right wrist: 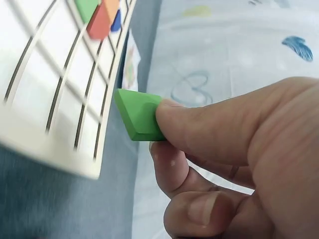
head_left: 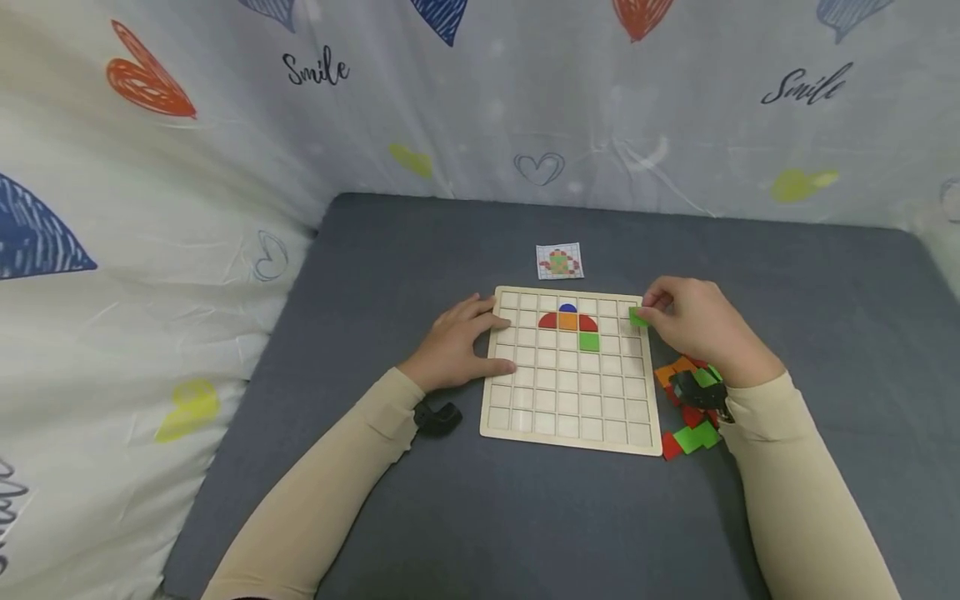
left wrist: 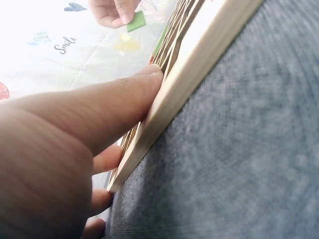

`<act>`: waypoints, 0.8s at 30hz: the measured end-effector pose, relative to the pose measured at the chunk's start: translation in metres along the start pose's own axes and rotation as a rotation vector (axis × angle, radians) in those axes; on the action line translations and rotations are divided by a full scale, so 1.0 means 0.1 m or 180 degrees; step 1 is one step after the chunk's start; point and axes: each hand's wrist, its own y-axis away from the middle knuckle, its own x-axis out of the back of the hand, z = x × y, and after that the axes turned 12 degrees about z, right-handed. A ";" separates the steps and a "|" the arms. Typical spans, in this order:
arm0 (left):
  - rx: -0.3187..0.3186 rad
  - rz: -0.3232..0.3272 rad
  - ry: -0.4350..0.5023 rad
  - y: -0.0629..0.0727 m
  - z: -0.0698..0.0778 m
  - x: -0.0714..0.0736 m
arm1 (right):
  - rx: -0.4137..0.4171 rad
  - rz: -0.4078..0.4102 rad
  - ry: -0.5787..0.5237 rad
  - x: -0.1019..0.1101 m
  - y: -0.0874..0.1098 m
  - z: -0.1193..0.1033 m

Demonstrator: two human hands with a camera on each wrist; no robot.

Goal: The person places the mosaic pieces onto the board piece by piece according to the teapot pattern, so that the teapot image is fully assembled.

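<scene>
Your beige fabric sleeves (head_left: 322, 483) reach over the dark grey surface (head_left: 450, 517). Your left hand (head_left: 453, 346), fingers spread and loose, rests on the left rim of the square, pale wooden gridded board (head_left: 567, 404). Your right hand (head_left: 697, 321) pinches a flat, four-sided green tile (right wrist: 134, 117) between thumb and fingers, raised near the board's far right corner. Loose red, green and orange tiles (head_left: 699, 436) lie just beside the board's right edge.

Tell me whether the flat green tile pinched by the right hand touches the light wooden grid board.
Apart. The left wrist view shows a strip of pale curtain between the flat green tile and the light wooden grid board.
</scene>
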 end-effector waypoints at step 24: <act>-0.0057 0.0049 0.0065 -0.01 0.02 -0.03 | 0.0392 -0.0120 -0.0213 -0.34 -0.10 -0.38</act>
